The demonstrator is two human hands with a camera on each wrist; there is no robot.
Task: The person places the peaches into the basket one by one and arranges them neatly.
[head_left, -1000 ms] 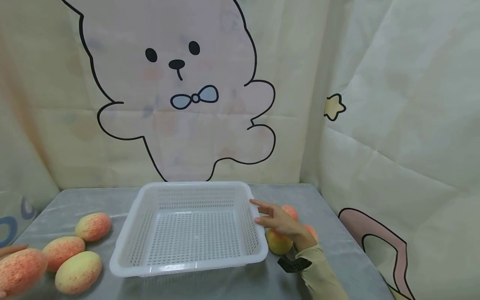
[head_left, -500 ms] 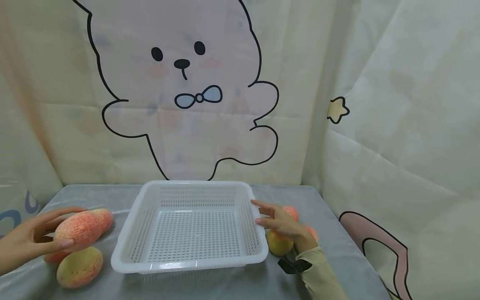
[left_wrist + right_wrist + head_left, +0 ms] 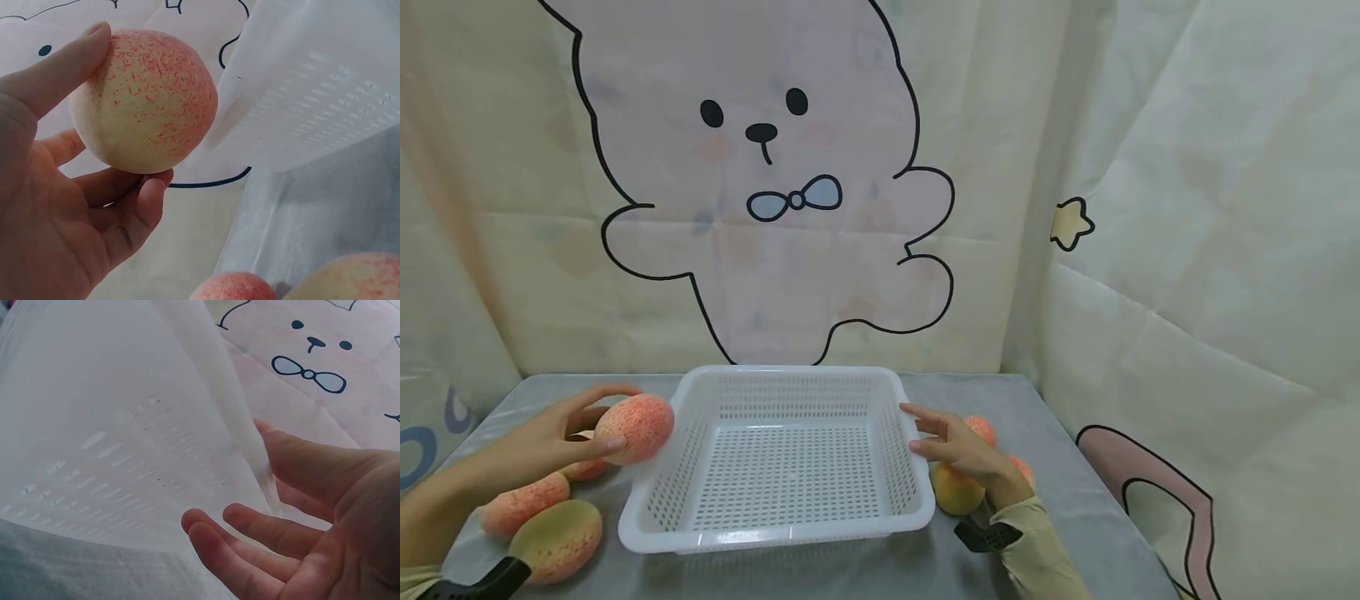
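Observation:
My left hand (image 3: 568, 429) grips a pink-and-yellow speckled peach (image 3: 637, 428), thumb on one side and fingers on the other. It holds the peach up at the left rim of a white perforated plastic basket (image 3: 775, 532). The left wrist view shows this peach (image 3: 147, 103) close up, with the basket's outer wall (image 3: 300, 94) beside it. At the opposite side, my right hand (image 3: 962, 450) holds the basket's right rim. In the right wrist view, thumb and index finger reach over the rim while the other fingers (image 3: 250, 556) lie outside the wall (image 3: 125, 375).
More fruit lies left of the basket: a yellow-green one (image 3: 557, 540), a pink one (image 3: 523, 502) and one partly hidden behind the left hand. Right of the basket, a yellow fruit (image 3: 957, 490) and pink ones (image 3: 981, 429) lie around the right hand. A grey cloth (image 3: 790, 575) covers the table.
My left hand has come in from the left edge carrying the peach, over the other fruit, to the basket's left rim. The right hand stays on the basket.

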